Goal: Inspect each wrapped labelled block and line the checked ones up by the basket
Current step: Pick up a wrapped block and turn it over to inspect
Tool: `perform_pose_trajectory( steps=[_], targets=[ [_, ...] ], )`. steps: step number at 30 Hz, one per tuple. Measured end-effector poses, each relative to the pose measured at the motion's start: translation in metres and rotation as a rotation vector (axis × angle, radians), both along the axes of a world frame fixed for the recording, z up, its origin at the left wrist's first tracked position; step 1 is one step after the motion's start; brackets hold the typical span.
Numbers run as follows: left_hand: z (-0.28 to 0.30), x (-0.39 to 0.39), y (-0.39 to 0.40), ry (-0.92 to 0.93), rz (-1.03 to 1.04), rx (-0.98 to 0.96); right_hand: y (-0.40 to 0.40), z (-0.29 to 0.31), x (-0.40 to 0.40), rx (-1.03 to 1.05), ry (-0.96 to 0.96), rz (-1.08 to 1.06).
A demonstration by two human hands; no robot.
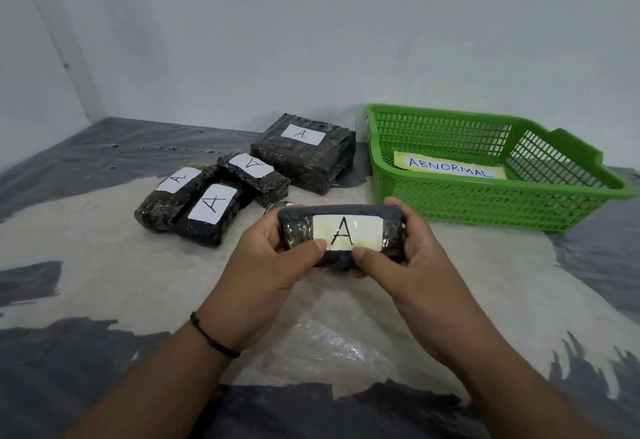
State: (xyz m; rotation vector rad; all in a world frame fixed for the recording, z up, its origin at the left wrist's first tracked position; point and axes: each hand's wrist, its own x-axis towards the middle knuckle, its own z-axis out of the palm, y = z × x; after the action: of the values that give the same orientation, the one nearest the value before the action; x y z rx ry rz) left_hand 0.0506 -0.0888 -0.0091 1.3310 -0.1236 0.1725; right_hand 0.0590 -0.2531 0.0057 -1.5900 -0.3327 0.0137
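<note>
Left of the green basket (485,175), four blocks labelled A lie grouped. Left hand (273,258) and right hand (408,251) each grip an end of the held block (341,236), lifted just before the basket. Turn it slowly, checking the wrap on every face.

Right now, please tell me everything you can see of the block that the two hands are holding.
The held block is oblong, wrapped in dark material under glossy clear film. A white label with a handwritten black A faces the camera, upright. The block lies lengthwise, lifted above the floor. The left hand grips its left end and the right hand its right end, both thumbs on the label's lower edge. It hangs in front of the green basket.
</note>
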Motion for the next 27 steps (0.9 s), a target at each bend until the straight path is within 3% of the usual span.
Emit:
perform_pose_trajectory(
  steps=[5,10,17,24,27],
  targets=[
    [0.001,-0.001,-0.004,0.043,-0.059,-0.074,0.0,0.005,-0.001,0.002,-0.041,-0.074],
    [0.005,-0.003,-0.003,-0.011,0.004,0.033,0.001,0.003,-0.001,0.016,-0.015,-0.032],
    [0.002,-0.002,-0.007,0.046,-0.038,-0.065,-0.002,0.006,-0.003,-0.019,-0.106,-0.061],
    [0.004,0.001,0.001,-0.13,0.039,0.035,-0.001,0.013,-0.009,0.039,-0.072,-0.013],
    [0.004,0.0,-0.001,-0.088,-0.062,-0.079,-0.001,0.013,-0.006,0.028,-0.098,-0.089]
  ],
)
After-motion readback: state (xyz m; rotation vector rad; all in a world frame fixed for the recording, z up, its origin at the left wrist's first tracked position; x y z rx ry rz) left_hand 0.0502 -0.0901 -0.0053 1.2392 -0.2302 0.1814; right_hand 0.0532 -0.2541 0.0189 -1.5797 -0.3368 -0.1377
